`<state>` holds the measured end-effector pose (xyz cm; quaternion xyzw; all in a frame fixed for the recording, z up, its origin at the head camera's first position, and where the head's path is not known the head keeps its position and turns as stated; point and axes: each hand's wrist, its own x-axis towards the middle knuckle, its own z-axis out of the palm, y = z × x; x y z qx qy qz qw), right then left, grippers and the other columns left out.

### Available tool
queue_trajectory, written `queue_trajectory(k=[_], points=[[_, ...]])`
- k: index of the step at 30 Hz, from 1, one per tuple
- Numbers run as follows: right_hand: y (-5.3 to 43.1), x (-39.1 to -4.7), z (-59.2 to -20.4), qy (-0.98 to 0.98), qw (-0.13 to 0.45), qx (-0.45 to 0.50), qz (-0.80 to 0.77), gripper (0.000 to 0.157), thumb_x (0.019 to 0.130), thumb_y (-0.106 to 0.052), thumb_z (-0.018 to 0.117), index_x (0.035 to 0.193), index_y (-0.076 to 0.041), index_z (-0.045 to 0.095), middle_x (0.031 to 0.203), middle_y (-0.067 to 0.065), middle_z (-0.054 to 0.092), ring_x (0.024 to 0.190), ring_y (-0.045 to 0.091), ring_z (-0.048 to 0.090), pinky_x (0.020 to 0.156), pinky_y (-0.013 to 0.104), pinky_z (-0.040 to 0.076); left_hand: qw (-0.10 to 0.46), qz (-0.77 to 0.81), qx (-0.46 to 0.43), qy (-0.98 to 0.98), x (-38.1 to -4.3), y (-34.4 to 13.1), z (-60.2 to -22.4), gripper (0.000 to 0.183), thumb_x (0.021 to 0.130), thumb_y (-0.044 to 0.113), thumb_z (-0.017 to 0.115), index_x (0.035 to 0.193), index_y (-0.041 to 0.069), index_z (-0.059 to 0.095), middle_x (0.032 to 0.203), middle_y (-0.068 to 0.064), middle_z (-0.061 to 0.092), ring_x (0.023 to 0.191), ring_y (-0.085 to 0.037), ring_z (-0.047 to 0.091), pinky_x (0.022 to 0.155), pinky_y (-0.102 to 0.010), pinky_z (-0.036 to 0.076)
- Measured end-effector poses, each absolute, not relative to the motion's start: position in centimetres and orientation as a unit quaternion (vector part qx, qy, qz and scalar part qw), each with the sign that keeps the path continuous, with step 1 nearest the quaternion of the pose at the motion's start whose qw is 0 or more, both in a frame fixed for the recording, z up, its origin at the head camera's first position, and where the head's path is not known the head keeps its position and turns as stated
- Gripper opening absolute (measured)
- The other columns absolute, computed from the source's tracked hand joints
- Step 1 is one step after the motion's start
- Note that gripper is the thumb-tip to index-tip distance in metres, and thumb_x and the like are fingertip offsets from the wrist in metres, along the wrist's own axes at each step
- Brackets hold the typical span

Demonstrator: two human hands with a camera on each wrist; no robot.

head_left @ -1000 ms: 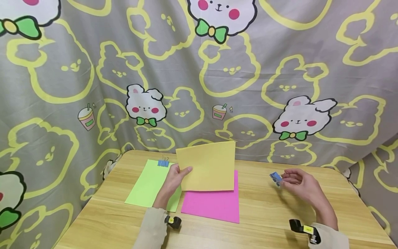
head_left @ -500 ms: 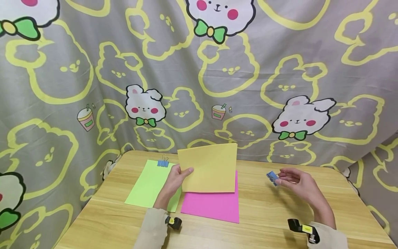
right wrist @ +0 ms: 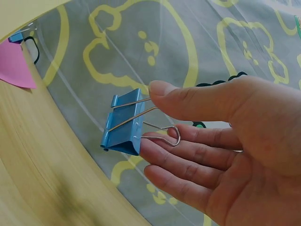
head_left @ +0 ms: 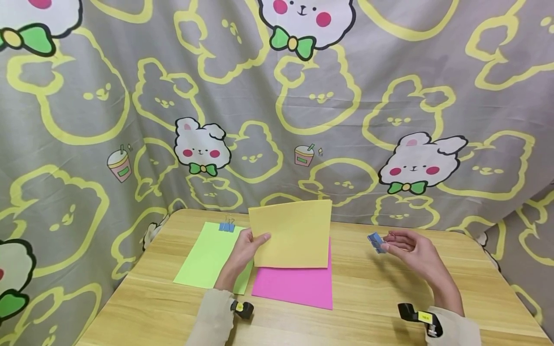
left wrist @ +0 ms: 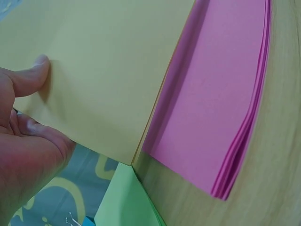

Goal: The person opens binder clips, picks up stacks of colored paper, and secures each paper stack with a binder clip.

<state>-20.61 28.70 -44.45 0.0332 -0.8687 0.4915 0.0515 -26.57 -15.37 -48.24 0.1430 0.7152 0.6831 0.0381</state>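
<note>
My left hand (head_left: pixel 245 247) grips a stack of yellow paper (head_left: pixel 294 235) at its left edge, thumb on the front face and fingers behind. The paper is raised and tilted over a pink paper stack (head_left: pixel 294 288), hiding its far part. To the right, my right hand (head_left: pixel 417 252) holds a blue binder clip (right wrist: pixel 123 123) by its wire handles. In the right wrist view the thumb (right wrist: pixel 164 92) lies on one handle and the fingers are on the other side; the clip's mouth points away from the palm, toward the left.
Left of the pink stack lies green paper (head_left: pixel 203 259) with a blue binder clip (head_left: pixel 227 227) on its far edge. In the right wrist view, a blue clip (right wrist: pixel 16 36) shows by the pink paper. A patterned curtain (head_left: pixel 346 120) hangs behind the wooden table (head_left: pixel 368 307).
My right hand has moved slightly left with the binder clip, which has turned a little. The yellow paper has shifted slightly right and down in my left hand.
</note>
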Motion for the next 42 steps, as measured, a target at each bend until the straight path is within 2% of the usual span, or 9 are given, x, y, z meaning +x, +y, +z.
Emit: queue_trajectory(k=[6, 16, 22, 31, 37, 42], points=[[28.59, -20.54, -44.11, -0.872, 0.05, 0.015, 0.486, 0.064, 0.093, -0.035, 0.079, 0.14, 0.002, 0.055, 0.132, 0.025, 0.064, 0.098, -0.009, 0.064, 0.078, 0.016, 0.055, 0.047, 0.685, 0.149, 0.711, -26.62, -15.15, -48.25, 0.032, 0.105, 0.011, 0.059, 0.132, -0.006, 0.062, 0.114, -0.022, 0.072, 0.097, -0.027, 0.072, 0.085, -0.034, 0.059], [28.09, -20.71, -43.82, -0.873, 0.082, -0.006, 0.481, 0.063, 0.091, -0.038, 0.08, 0.135, 0.001, 0.057, 0.123, 0.02, 0.067, 0.092, -0.008, 0.063, 0.075, 0.014, 0.054, 0.047, 0.686, 0.15, 0.71, -26.83, -14.99, -48.45, 0.031, 0.104, 0.01, 0.059, 0.131, -0.006, 0.062, 0.111, -0.02, 0.074, 0.094, -0.023, 0.073, 0.084, -0.034, 0.06], [28.03, -20.98, -44.04, -0.872, 0.099, 0.002, 0.48, 0.057, 0.091, -0.031, 0.081, 0.131, 0.002, 0.06, 0.12, 0.021, 0.07, 0.09, -0.008, 0.064, 0.074, 0.013, 0.054, 0.048, 0.687, 0.152, 0.709, -26.8, -14.81, -48.38, 0.032, 0.104, 0.009, 0.059, 0.133, -0.006, 0.061, 0.113, -0.021, 0.073, 0.097, -0.027, 0.074, 0.085, -0.035, 0.06], [28.12, -21.13, -44.36, -0.845, 0.098, 0.038, 0.524, 0.051, 0.087, -0.007, 0.082, 0.129, 0.01, 0.057, 0.118, 0.028, 0.069, 0.091, 0.0, 0.07, 0.076, 0.016, 0.057, 0.049, 0.689, 0.145, 0.709, -26.64, -14.74, -48.39, 0.032, 0.104, 0.007, 0.058, 0.133, -0.006, 0.061, 0.114, -0.021, 0.073, 0.098, -0.027, 0.074, 0.086, -0.035, 0.06], [28.1, -21.12, -44.46, -0.838, 0.088, 0.044, 0.536, 0.051, 0.087, -0.005, 0.082, 0.128, 0.011, 0.056, 0.118, 0.029, 0.068, 0.091, 0.003, 0.071, 0.077, 0.017, 0.058, 0.053, 0.689, 0.14, 0.709, -26.45, -14.72, -48.28, 0.031, 0.104, 0.007, 0.058, 0.133, -0.006, 0.061, 0.113, -0.021, 0.073, 0.097, -0.028, 0.074, 0.084, -0.035, 0.06], [27.9, -20.94, -44.29, -0.84, 0.077, 0.041, 0.536, 0.056, 0.087, -0.014, 0.084, 0.129, 0.01, 0.055, 0.118, 0.027, 0.07, 0.093, 0.004, 0.072, 0.078, 0.017, 0.057, 0.054, 0.689, 0.149, 0.707, -26.43, -14.77, -48.4, 0.032, 0.104, 0.008, 0.058, 0.133, -0.006, 0.06, 0.113, -0.021, 0.073, 0.097, -0.026, 0.074, 0.084, -0.036, 0.06]])
